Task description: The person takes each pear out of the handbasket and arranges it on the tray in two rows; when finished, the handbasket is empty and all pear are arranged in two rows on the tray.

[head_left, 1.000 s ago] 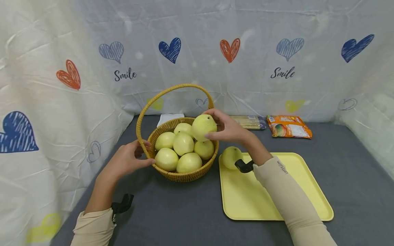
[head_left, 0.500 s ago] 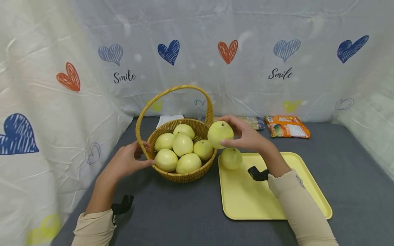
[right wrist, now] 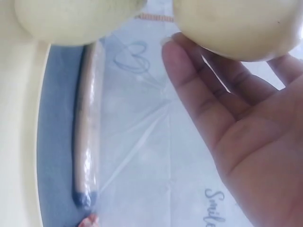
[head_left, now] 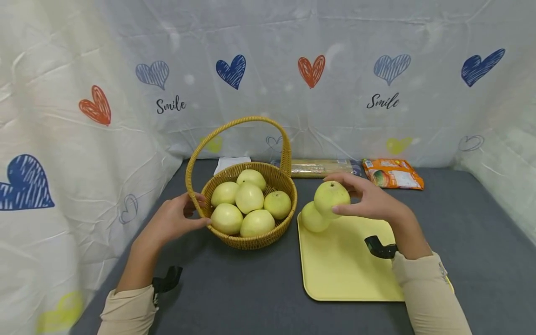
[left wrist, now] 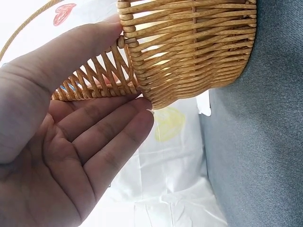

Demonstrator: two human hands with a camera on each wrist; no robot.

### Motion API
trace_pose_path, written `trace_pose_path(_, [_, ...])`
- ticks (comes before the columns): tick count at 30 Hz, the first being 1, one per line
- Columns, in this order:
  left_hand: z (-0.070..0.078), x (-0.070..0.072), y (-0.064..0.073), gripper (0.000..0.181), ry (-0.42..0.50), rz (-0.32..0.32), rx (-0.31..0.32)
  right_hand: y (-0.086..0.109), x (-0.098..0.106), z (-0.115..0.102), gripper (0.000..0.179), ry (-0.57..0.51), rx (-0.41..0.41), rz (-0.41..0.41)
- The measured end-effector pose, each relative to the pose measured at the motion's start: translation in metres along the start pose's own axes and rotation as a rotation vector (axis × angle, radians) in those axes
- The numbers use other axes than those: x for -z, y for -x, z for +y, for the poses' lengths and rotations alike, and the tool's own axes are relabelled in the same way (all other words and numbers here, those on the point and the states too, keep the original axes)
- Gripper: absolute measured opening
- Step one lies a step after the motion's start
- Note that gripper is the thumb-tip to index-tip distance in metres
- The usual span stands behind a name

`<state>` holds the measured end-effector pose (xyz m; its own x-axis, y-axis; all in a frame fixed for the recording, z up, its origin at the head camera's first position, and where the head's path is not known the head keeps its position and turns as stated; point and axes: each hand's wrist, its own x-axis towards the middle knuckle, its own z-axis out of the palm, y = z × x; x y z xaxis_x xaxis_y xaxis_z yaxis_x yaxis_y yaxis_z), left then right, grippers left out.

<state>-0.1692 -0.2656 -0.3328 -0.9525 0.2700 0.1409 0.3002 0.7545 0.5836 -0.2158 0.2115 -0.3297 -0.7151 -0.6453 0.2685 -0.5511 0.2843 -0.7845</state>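
Table (head_left: 251, 298), grey, ran beneath everything, and toward three o'clock lay the yellow tray (head_left: 351, 272). Up at ten o'clock from that tray stood the wicker basket (head_left: 251, 241), upright, its handle (head_left: 251, 119) arched high, six fruits (head_left: 249, 197) nestled inside. At nine o'clock on the rim, the left hand (head_left: 177, 216) pinched the handle's foot between thumb and fingers. Then the right hand (head_left: 372, 200), the nearer one to the tray, out by the far edge: thumb and fingers wrapped round the held fruit (head_left: 328, 197), gripping it well clear of the basket! It sat at nine o'clock from the palm, near enough round, no plain long axis, dark dimple on top. And the key relation: the tray fruit (head_left: 311, 219) lay in the tray's ten-o'clock corner, the held one at one o'clock from it. A gap showed in the right wrist view; contact elsewhere could not be told.
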Motion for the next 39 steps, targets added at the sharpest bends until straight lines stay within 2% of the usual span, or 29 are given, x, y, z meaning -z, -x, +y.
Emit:
trace_pose_path(11, [0.0, -0.001, 0.001, 0.054, 0.013, 0.005, -0.003, 0.018, 0.016, 0.006, 0.049, 0.03, -0.068, -0.007])
trace_pose_path(16, [0.001, 0.001, 0.0, 0.054, 0.009, 0.003, -0.006, 0.022, 0.018, 0.009, 0.048, 0.013, -0.174, -0.017])
trace_pose_path(20, [-0.001, 0.0, 0.001, 0.055, 0.001, 0.0, 0.012, 0.021, 0.018, 0.016, 0.05, -0.004, -0.265, -0.06])
trace_pose_path(28, [0.001, 0.0, 0.002, 0.056, 0.011, 0.0, 0.013, 0.017, 0.011, 0.032, 0.051, 0.019, -0.337, -0.152])
trace_pose_path(39, [0.001, 0.0, 0.001, 0.056, 0.008, -0.003, 0.008, 0.018, 0.006, 0.043, 0.053, 0.055, -0.405, -0.158])
